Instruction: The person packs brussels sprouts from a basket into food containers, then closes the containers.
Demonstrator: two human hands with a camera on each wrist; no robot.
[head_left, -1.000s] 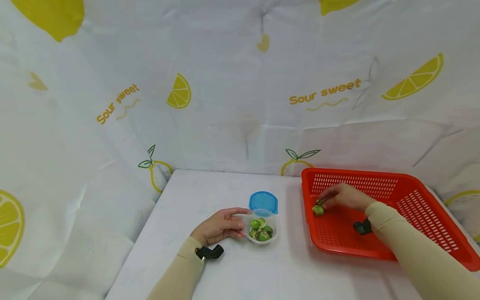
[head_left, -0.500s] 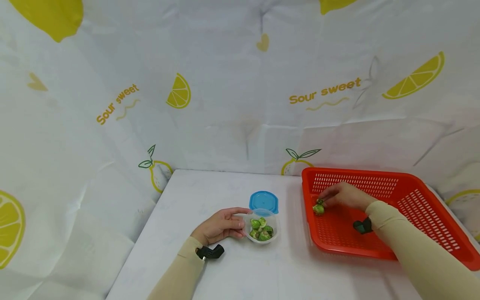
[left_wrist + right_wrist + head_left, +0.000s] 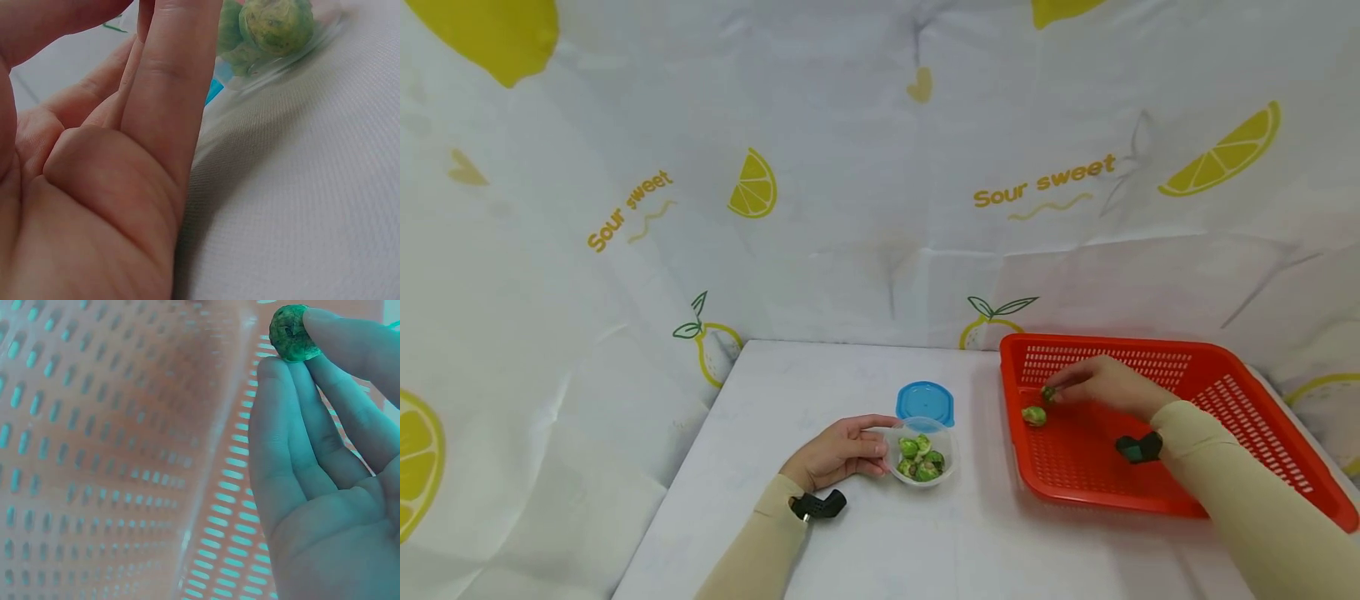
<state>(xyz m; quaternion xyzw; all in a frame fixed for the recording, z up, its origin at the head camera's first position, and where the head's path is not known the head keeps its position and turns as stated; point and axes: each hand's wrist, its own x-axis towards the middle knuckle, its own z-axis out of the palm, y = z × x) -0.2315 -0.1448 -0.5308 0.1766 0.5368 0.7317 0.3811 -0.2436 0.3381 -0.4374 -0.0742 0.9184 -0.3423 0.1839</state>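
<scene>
Firstly, left hand point(image 3: 838, 454): its thumb and fingers held the left side of the clear round plastic bowl point(image 3: 952, 458), the index finger spread apart along the far rim.
Bowl contents: several small green Brussels sprouts point(image 3: 927, 472).
Flat blue plastic lid point(image 3: 925, 402): it lay just behind the bowl.
Red perforated plastic basket point(image 3: 1097, 499): one loose green sprout point(image 3: 1034, 416) lay near its left wall.
Right hand point(image 3: 1103, 385): it pinched a small round green sprout point(image 3: 287, 334) between thumb and fingertips, inside the basket.
Good handling: a light but sure pinch seemed best, as so round a thing could slip.
</scene>
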